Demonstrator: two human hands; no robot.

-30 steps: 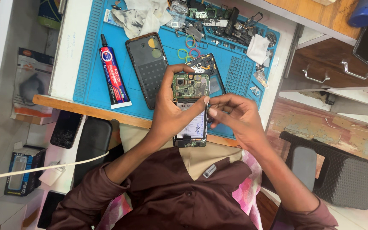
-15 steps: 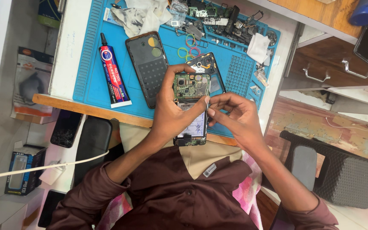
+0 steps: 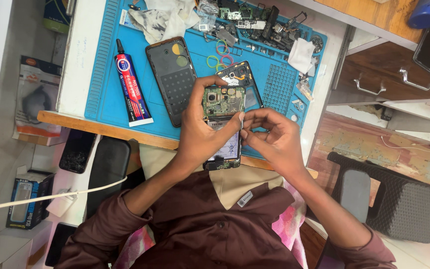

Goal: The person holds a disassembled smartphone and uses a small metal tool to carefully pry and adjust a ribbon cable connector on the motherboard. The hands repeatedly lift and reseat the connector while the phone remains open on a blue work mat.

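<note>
On the left lies a glue tube (image 3: 132, 84) on the blue mat (image 3: 100, 94). Our left hand (image 3: 200, 134) fingers wrap the open phone (image 3: 222, 127) over the bench edge. Our right hand (image 3: 272, 139) fingers pinch 1 tiny part at its side. We should hold steady and pull gently.

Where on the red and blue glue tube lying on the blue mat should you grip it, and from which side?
Grip the glue tube across its wide flat body, coming from above with fingers on its two long edges. It lies flat on the blue mat, its thin black nozzle pointing away from the person, with bare mat either side, so the edges look reachable.
</note>
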